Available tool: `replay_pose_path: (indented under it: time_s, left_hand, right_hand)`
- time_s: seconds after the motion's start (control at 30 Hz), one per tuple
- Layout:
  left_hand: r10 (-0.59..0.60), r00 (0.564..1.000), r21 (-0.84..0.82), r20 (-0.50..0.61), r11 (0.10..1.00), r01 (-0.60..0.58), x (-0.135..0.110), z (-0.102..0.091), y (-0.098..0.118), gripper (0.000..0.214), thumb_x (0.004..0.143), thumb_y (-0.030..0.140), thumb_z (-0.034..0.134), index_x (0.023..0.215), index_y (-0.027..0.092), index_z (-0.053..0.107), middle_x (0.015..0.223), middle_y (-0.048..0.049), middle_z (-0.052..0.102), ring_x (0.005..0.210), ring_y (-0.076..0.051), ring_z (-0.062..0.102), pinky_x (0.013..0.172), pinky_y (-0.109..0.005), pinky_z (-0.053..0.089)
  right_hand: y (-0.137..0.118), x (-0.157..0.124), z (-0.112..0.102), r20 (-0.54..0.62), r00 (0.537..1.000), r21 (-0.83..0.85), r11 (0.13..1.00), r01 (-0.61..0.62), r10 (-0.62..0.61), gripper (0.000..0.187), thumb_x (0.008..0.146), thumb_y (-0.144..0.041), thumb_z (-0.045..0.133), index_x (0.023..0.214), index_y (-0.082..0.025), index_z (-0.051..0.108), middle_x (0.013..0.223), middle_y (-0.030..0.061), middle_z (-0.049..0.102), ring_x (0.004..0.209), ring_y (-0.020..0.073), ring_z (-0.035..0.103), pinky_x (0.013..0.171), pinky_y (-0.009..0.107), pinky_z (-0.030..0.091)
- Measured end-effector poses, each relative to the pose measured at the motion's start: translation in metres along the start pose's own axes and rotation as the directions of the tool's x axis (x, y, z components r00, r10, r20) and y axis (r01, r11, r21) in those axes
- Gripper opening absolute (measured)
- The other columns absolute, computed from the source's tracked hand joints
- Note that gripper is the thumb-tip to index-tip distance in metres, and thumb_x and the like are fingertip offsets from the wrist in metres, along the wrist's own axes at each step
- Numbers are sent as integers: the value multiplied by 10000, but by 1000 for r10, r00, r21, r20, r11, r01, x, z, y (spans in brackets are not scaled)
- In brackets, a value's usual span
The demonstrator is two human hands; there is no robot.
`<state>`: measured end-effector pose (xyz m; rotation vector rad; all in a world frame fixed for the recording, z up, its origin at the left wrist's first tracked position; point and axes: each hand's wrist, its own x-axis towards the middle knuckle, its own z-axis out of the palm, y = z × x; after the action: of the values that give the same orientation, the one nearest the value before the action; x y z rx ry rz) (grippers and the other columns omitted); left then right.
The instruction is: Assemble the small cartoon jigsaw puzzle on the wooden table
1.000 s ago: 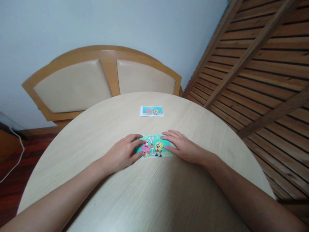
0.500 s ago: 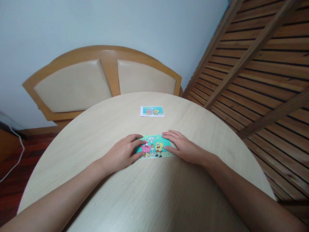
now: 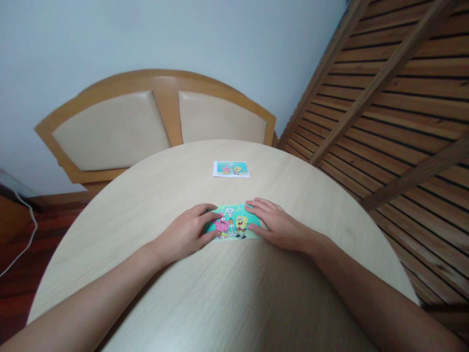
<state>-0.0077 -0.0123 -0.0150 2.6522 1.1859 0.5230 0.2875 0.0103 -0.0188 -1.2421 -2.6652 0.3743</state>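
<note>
A small cartoon picture puzzle (image 3: 233, 222) with a teal ground lies flat on the round light-wood table (image 3: 154, 195). My left hand (image 3: 185, 233) rests palm down on its left end, fingers spread and lying over the edge. At the puzzle's right end my right hand (image 3: 278, 225) lies flat, fingers stretched out and touching the picture. Neither hand holds anything. Both forearms reach in from the near edge.
A small printed card (image 3: 230, 168) with the same cartoon picture lies farther back on the table. Behind the table stands a curved wooden bench back with two beige pads (image 3: 110, 129). A slatted wooden frame (image 3: 395, 98) leans at the right. A cable (image 3: 22, 225) hangs at far left.
My right hand has slid slightly left, covering a bit more of the puzzle's right end. The left hand and the puzzle stay where they were.
</note>
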Motion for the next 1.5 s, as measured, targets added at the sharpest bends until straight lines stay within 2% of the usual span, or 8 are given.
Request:
replay_pose_path:
  time_s: [0.33,0.57,0.87,1.07,1.17,1.27,1.37,1.5]
  left_hand:
    - [35,999,31,-9,999,-35,1,2,1,332,1013,381,543,1284,210,632,1368,-123,588,1212,-273,611,1048,-451,523]
    - [69,998,58,-9,996,-69,1,7,-2,372,1036,387,495,1331,190,607,1417,-140,565,1323,-292,539,1110,-482,475]
    - [53,999,120,14,991,-54,-3,9,-2,483,1011,474,521,1404,196,559,1527,-173,475,1406,-319,469,1136,-506,441]
    - [56,998,150,37,987,-61,-3,10,-3,528,1000,443,519,1477,219,495,1558,-158,444,1431,-354,430,1134,-554,426]
    - [51,998,162,38,985,-57,-2,11,-3,536,987,385,526,1485,191,487,1547,-168,454,1423,-354,438,1135,-552,424]
    - [45,999,146,25,988,-48,-1,10,-4,497,988,374,529,1441,169,531,1510,-167,499,1399,-334,468,1138,-532,428]
    - [51,999,129,12,990,-52,0,9,-4,475,990,384,535,1419,179,552,1492,-161,519,1380,-330,489,1126,-532,442]
    - [49,999,138,15,989,-51,-1,9,-4,477,1003,402,519,1426,183,551,1500,-160,512,1379,-333,491,1127,-530,440]
  right_hand:
    - [0,1,2,-31,999,10,1000,20,-20,561,993,-493,510,1452,-171,524,1537,150,480,1461,336,359,1190,538,320]
    - [-9,1,5,10,995,-2,995,104,-104,697,939,-584,565,1499,-178,475,1591,156,405,1470,332,347,1201,524,294]
    - [-3,0,1,49,997,20,998,63,-64,694,925,-607,571,1508,-243,474,1614,109,385,1489,328,327,1203,538,272]
    - [-4,0,-4,77,996,17,999,34,-35,698,940,-626,536,1510,-230,474,1618,115,375,1493,331,319,1206,541,268]
    - [-2,-1,-5,66,998,-13,1000,23,-22,663,947,-595,537,1490,-218,500,1611,122,386,1491,334,323,1202,546,275]
    - [1,-2,-5,6,999,-26,999,47,-46,622,929,-548,582,1455,-219,541,1573,126,445,1463,339,367,1185,554,303]
    - [-1,-2,-7,-63,990,-11,992,127,-127,506,893,-449,650,1347,-226,639,1450,120,578,1363,318,488,1145,526,371]
    - [-4,-1,-10,-65,976,22,977,211,-209,383,879,-363,677,1234,-223,712,1310,105,669,1191,272,618,1066,454,466]
